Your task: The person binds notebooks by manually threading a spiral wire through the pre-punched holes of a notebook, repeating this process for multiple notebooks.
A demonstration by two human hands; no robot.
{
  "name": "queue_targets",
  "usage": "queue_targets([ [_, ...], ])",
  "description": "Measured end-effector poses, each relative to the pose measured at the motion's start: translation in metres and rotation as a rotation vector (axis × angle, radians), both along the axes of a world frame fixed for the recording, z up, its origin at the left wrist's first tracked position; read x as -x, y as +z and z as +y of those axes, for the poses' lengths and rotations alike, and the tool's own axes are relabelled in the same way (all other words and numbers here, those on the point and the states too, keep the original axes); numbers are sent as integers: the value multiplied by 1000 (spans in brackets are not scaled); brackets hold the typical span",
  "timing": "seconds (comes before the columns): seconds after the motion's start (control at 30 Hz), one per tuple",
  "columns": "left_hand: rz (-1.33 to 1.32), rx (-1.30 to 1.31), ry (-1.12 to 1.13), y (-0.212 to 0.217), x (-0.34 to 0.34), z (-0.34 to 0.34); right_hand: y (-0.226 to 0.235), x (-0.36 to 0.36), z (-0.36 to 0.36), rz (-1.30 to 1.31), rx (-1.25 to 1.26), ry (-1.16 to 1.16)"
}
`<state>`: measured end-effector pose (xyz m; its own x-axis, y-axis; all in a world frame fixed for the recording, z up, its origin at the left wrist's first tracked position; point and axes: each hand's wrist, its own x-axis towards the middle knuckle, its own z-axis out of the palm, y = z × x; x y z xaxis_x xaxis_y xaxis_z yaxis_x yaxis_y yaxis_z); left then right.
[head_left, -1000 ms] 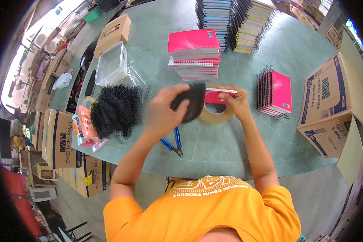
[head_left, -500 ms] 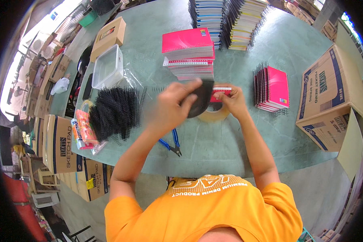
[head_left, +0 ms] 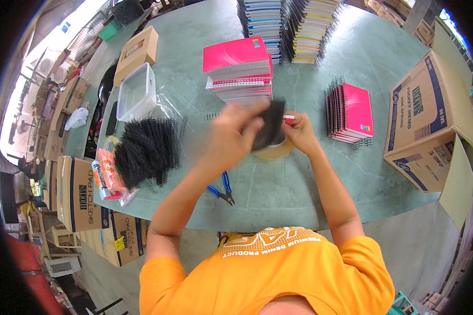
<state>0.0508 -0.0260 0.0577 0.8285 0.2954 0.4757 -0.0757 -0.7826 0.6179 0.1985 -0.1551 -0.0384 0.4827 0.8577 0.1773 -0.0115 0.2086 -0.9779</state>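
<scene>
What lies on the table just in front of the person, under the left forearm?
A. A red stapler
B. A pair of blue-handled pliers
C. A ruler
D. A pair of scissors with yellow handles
B: the blue-handled pliers lie on the green table just beside the left forearm.

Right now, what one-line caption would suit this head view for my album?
Both hands, left hand and right hand, work a black spiral coil into a small pink notebook above a tape roll.
</scene>
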Motion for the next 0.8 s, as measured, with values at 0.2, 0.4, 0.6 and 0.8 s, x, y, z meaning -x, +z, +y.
queue_targets([
  [0.2,189,159,-125,-35,7,-11,-7,-6,0,-109,-46,27],
  [0.4,618,257,-155,-55,36,-30,10,0,2,-68,-65,6],
  [0.6,50,-283,-44,-24,9,-19,18,5,-1,86,-97,5],
  [0.8,143,-442,-146,-18,-35,-6,5,10,-7,-1,30,-120],
])
